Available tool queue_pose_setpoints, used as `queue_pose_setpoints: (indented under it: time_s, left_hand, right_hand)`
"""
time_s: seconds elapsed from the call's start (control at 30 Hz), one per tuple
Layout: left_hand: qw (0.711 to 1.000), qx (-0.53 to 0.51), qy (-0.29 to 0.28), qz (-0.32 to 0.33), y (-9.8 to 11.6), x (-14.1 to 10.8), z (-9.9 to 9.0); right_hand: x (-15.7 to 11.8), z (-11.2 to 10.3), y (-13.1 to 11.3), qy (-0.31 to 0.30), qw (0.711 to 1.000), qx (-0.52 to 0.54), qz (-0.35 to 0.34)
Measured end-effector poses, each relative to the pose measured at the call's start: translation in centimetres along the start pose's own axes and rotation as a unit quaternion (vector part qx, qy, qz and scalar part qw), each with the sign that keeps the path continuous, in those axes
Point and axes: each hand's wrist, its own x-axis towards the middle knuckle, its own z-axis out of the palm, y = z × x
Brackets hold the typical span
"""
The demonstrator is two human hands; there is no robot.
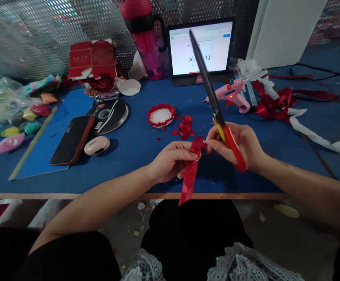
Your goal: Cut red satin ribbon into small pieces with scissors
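A strip of red ribbon (190, 177) is pinched between the thumb and fingers of my left hand (174, 158), its cut end hanging over the table's front edge. Scissors (206, 78) with red and yellow handles hang on my right hand (244, 144), blades pointing up and away. The thumb and forefinger of that same hand pinch at a tiny red piece beside the ribbon's upper end; its kind is too small to tell. Beyond my hands lie small cut red ribbon pieces (185, 127). Near them is a white disc (161, 115) edged with red ribbon bits.
A pink glue gun (231, 93) with a lit red light lies at right, near tangled red ribbon (278, 103). At back stand a tablet (181, 50) and a pink bottle (146, 47). To the left are a phone (72, 138), an earbud case (95, 145) and a ribbon spool (111, 115).
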Motion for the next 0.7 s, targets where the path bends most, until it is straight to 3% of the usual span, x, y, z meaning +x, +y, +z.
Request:
queue_pose_setpoints:
  time_s: [0.3, 0.47, 0.7]
  left_hand:
    - [0.995, 0.04, -0.021, 0.084, -0.09, 0.11, 0.02]
    - [0.985, 0.087, 0.005, 0.152, -0.61, 0.34, -0.22]
    - [0.978, 0.123, 0.044, 0.162, -0.56, 0.14, 0.11]
  right_hand:
    - [-0.3, 0.15, -0.09, -0.043, 0.996, 0.079, -0.001]
    - [-0.29, -0.15, -0.28, -0.077, 0.989, 0.126, 0.022]
    - [-0.29, 0.12, -0.28, -0.101, 0.983, 0.148, 0.047]
